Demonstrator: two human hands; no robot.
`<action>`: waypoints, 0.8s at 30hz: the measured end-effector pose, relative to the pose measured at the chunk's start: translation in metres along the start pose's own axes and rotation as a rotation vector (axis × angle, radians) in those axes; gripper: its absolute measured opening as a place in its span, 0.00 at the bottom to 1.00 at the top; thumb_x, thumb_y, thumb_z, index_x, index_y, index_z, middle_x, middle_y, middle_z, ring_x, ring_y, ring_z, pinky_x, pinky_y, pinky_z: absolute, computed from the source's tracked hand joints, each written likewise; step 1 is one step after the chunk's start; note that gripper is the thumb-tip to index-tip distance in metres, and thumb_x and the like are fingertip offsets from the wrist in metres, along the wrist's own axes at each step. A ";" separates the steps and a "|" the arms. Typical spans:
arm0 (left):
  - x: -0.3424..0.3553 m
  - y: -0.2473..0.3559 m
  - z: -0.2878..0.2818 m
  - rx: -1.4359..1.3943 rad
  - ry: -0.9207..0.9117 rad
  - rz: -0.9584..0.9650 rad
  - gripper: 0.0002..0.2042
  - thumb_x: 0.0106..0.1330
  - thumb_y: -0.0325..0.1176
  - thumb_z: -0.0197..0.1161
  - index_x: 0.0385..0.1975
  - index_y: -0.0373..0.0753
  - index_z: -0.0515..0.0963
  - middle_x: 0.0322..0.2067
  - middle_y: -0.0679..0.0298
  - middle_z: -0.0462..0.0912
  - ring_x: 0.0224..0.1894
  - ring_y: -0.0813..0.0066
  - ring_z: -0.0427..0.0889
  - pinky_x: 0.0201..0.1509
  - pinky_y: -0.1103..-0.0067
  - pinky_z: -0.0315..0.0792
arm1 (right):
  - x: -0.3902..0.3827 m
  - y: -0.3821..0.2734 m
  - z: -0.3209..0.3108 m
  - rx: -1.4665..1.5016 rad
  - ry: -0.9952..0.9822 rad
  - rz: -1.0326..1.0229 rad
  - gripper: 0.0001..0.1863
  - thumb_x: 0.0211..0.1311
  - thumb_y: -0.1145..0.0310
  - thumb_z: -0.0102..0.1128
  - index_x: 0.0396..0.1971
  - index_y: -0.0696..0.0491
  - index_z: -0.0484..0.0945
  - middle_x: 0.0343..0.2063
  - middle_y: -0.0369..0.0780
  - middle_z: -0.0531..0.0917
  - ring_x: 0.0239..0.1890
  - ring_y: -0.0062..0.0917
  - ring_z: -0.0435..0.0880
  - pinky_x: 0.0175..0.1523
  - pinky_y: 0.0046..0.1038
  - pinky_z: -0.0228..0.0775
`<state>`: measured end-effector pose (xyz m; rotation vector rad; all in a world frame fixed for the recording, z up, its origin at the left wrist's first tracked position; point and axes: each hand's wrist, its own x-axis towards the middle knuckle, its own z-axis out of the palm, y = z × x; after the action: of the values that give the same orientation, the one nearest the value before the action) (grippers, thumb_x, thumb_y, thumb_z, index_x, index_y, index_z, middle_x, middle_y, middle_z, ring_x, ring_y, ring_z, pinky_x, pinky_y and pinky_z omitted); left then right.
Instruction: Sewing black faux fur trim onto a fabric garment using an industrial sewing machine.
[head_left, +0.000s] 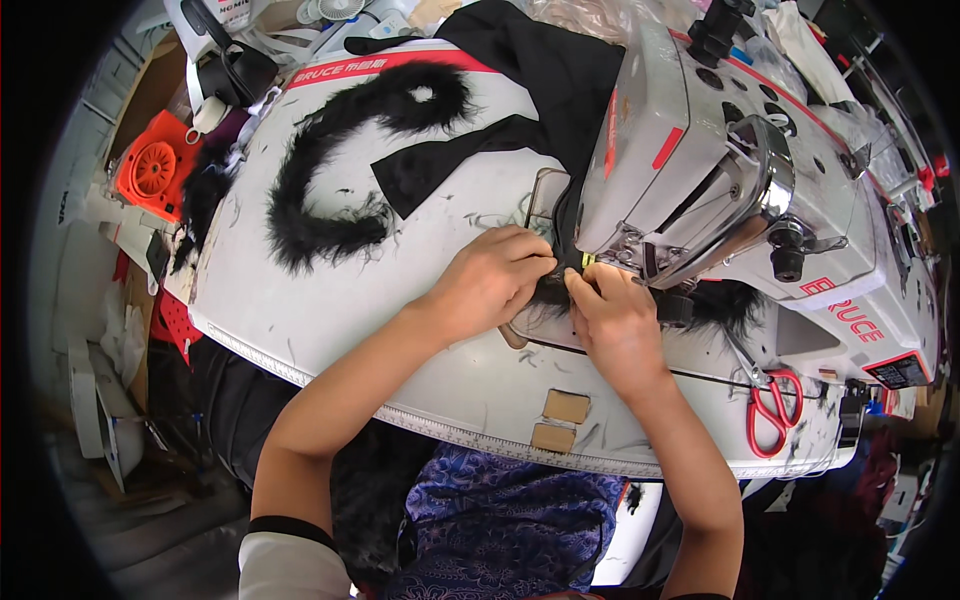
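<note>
At the sewing machine, my left hand pinches the edge of the black fabric with thumb and fingertips, just left of the needle area. Close to it, my right hand has its fingers pinched on the same fabric beside the presser foot, which is partly hidden. Black fur trim shows between my hands, and more fur lies beyond the right hand under the machine arm. From the needle area the fabric runs back over the far side of the table.
A curved strip of black fur lies on the white table at left. Red-handled scissors rest at right. Two brown patches sit near the ruler-marked front edge. An orange fan-like device stands beyond the table's left.
</note>
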<state>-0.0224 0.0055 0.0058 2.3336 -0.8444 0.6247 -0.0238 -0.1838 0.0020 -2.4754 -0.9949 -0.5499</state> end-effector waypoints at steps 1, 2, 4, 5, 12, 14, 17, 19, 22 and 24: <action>-0.001 0.002 -0.003 0.014 -0.024 0.009 0.08 0.45 0.25 0.62 0.26 0.37 0.74 0.32 0.64 0.75 0.38 0.66 0.74 0.40 0.75 0.68 | 0.000 0.000 0.001 -0.022 0.017 -0.025 0.16 0.39 0.77 0.60 0.35 0.55 0.77 0.29 0.37 0.72 0.33 0.29 0.74 0.37 0.29 0.68; 0.000 0.005 -0.006 0.027 -0.046 0.019 0.07 0.46 0.26 0.62 0.26 0.36 0.74 0.32 0.64 0.75 0.38 0.65 0.74 0.40 0.74 0.69 | 0.000 0.001 0.001 -0.045 0.034 -0.050 0.16 0.39 0.77 0.60 0.35 0.55 0.77 0.29 0.37 0.72 0.34 0.28 0.74 0.37 0.28 0.68; 0.005 0.011 -0.009 0.043 -0.052 -0.010 0.07 0.47 0.26 0.62 0.27 0.36 0.75 0.32 0.64 0.75 0.39 0.66 0.75 0.41 0.74 0.69 | 0.000 0.002 0.002 -0.073 0.035 -0.053 0.16 0.39 0.77 0.60 0.35 0.55 0.77 0.29 0.37 0.72 0.34 0.28 0.74 0.37 0.28 0.68; 0.007 0.016 -0.011 0.063 -0.050 -0.036 0.06 0.48 0.26 0.62 0.27 0.36 0.75 0.32 0.64 0.75 0.39 0.66 0.75 0.42 0.74 0.69 | 0.001 0.000 -0.001 -0.106 0.040 -0.064 0.17 0.38 0.77 0.59 0.35 0.55 0.77 0.28 0.36 0.72 0.34 0.28 0.74 0.37 0.28 0.68; -0.002 0.011 0.005 0.053 0.066 -0.061 0.06 0.49 0.27 0.63 0.26 0.36 0.75 0.34 0.63 0.77 0.41 0.68 0.76 0.45 0.74 0.67 | 0.001 -0.001 -0.001 -0.076 0.050 -0.075 0.17 0.39 0.79 0.58 0.35 0.56 0.77 0.30 0.37 0.73 0.35 0.28 0.74 0.39 0.27 0.68; 0.000 0.009 0.005 0.059 0.022 0.013 0.08 0.49 0.27 0.63 0.28 0.35 0.75 0.36 0.62 0.77 0.42 0.67 0.76 0.45 0.73 0.67 | 0.000 0.002 0.000 -0.054 0.061 -0.078 0.17 0.39 0.79 0.59 0.36 0.56 0.77 0.30 0.37 0.73 0.35 0.28 0.74 0.39 0.27 0.68; 0.002 0.013 -0.001 0.055 -0.021 0.061 0.09 0.48 0.27 0.63 0.30 0.34 0.74 0.36 0.61 0.77 0.42 0.66 0.76 0.46 0.74 0.68 | -0.003 0.003 -0.003 -0.048 0.036 -0.058 0.18 0.39 0.79 0.59 0.36 0.55 0.77 0.31 0.37 0.73 0.36 0.28 0.75 0.39 0.28 0.68; 0.001 0.012 0.001 0.044 -0.032 0.060 0.11 0.47 0.26 0.64 0.32 0.34 0.75 0.37 0.60 0.77 0.43 0.64 0.76 0.46 0.72 0.69 | -0.004 0.002 -0.011 -0.041 0.001 -0.051 0.17 0.40 0.78 0.60 0.37 0.54 0.77 0.32 0.37 0.74 0.36 0.29 0.75 0.40 0.28 0.67; -0.001 0.020 0.006 0.042 -0.051 0.053 0.13 0.46 0.25 0.65 0.34 0.33 0.75 0.38 0.58 0.76 0.43 0.61 0.75 0.46 0.70 0.70 | -0.009 0.008 -0.012 0.023 -0.030 -0.030 0.17 0.45 0.76 0.60 0.40 0.53 0.76 0.33 0.37 0.73 0.37 0.30 0.74 0.40 0.29 0.67; 0.000 0.029 0.010 0.068 -0.060 0.082 0.13 0.44 0.24 0.64 0.33 0.32 0.75 0.38 0.58 0.75 0.43 0.61 0.75 0.46 0.69 0.71 | -0.015 0.014 -0.016 0.094 -0.051 -0.021 0.19 0.47 0.74 0.61 0.43 0.50 0.75 0.34 0.37 0.73 0.36 0.31 0.74 0.38 0.28 0.68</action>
<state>-0.0402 -0.0192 0.0085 2.3992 -0.9642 0.6288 -0.0271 -0.2095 0.0049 -2.4090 -1.0431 -0.4379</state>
